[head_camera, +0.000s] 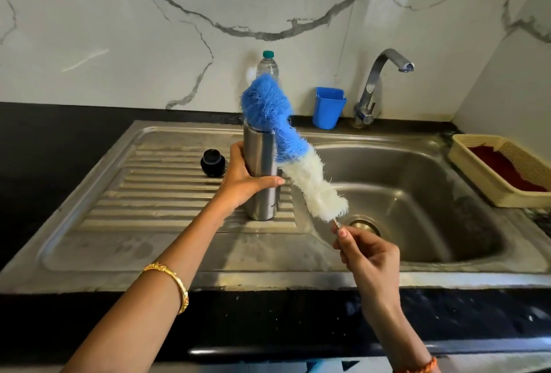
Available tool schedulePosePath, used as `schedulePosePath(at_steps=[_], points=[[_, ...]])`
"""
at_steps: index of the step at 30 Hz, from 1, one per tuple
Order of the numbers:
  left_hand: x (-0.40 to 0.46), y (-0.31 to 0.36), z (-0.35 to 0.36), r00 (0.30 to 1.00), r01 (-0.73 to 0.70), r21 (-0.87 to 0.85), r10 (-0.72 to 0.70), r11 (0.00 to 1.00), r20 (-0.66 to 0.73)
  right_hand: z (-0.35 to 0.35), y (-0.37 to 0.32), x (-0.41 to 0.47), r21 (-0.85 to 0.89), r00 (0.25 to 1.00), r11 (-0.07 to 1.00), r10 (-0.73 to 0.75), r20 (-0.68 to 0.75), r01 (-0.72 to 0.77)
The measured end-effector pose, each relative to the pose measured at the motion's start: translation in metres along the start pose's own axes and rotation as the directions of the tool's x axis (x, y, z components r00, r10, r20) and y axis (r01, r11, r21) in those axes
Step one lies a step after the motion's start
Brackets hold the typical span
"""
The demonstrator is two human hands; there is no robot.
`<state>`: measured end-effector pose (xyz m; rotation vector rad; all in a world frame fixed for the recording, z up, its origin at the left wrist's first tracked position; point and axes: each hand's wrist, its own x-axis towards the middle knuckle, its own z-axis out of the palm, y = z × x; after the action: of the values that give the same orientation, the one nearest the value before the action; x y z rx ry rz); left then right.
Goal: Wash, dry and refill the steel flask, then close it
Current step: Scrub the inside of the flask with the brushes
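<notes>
The tall cylindrical steel flask (pixel 261 176) is standing upright on the ribbed draining board of the stainless steel sink (pixel 167 182), just beside the basin, probably so that spilled water is running off into the sink. The left hand (pixel 243 176) is wrapping its fingers and thumb around the middle of the flask, which is keeping it steady while the brush is working at the mouth. The right hand (pixel 368 256) is pinching the thin wire handle of the long blue and white bristle bottle brush (pixel 286 146), and the blue end is bending over at the open mouth of the flask, so I judge the brush is being pushed in or pulled out for scrubbing. The round black flask cap (pixel 212 162) is lying apart on the draining board, left of the flask, out of the way. A clear plastic water bottle with green cap (pixel 267 65) is standing behind on the black desk (pixel 59 134), perhaps waiting for the refill.
</notes>
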<state>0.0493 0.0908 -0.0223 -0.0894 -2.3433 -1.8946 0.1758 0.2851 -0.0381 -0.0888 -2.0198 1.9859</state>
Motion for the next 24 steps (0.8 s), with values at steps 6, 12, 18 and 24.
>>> schedulePosePath(at_steps=[6,12,18,24], points=[[-0.004,-0.007,0.004,0.996,0.007,-0.086,-0.014,0.996,-0.083,0.002,0.007,-0.007,0.036,1.000,0.999,-0.018,-0.023,0.018],[-0.007,-0.007,0.006,0.992,-0.007,-0.106,-0.007,0.994,-0.129,-0.003,0.010,-0.002,0.059,1.000,0.998,0.013,-0.007,-0.012],[-0.010,-0.006,0.004,0.989,-0.009,-0.079,-0.003,0.997,-0.148,-0.016,0.012,0.002,0.053,0.997,0.998,0.020,0.079,-0.024],[-0.012,-0.003,0.007,0.978,-0.014,-0.003,0.013,1.000,-0.208,-0.010,0.004,0.002,0.095,0.982,0.994,0.031,0.189,-0.050]])
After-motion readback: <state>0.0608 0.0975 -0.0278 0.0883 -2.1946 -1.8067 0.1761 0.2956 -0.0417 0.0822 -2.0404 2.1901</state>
